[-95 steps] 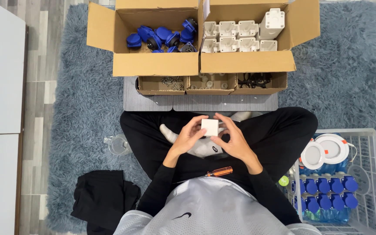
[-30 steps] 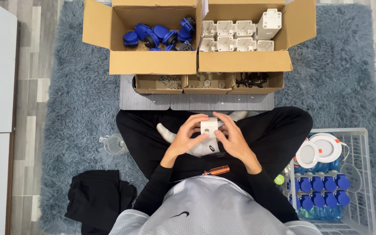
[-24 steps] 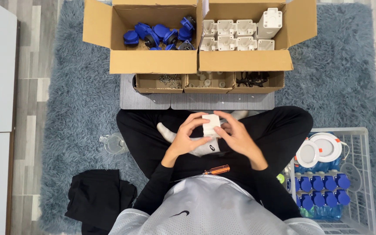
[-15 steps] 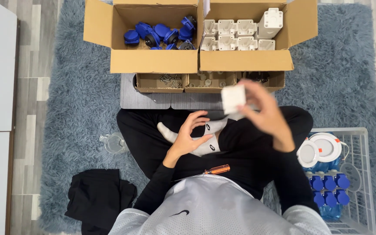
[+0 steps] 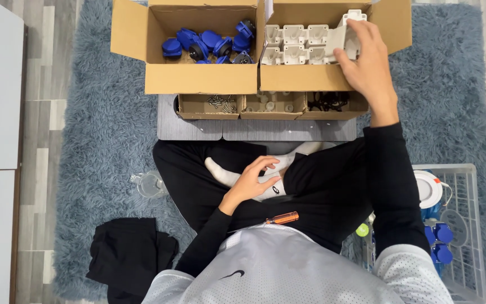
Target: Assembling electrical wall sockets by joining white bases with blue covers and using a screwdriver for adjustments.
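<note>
Up and away goes the right hand (image 5: pixel 367 59) — half a sec ago it was mid-air w/ the white box, now it's stretched out over the right cardboard box (image 5: pixel 333 84), fingers closed round a white plastic housing (image 5: pixel 341 38) at the far right end of the white pieces packed inside. Left hand (image 5: pixel 251 180) has dropped from chest height to the lap, open, fingers loosely curled, holding nothing, resting on a white sock (image 5: pixel 237 175) by the crossed legs.

Only the head view to go on. Left cardboard box (image 5: pixel 198 84) holds blue round parts (image 5: pixel 206 46); touching its right wall is the box w/ the white housings. Just in front, three small trays (image 5: pixel 271 106) in a row on a grey board (image 5: pixel 254 129) — screws in the left one, dark bits in the right. Orange-handled screwdriver (image 5: pixel 282 218) lies on the lap below the left hand. Wire basket (image 5: pixel 462 225) at the person's right w/ blue caps and a white round fitting. Black cloth (image 5: pixel 127 256) on the shaggy blue rug (image 5: pixel 97 141), clear small container (image 5: pixel 150 184) near the left knee.
</note>
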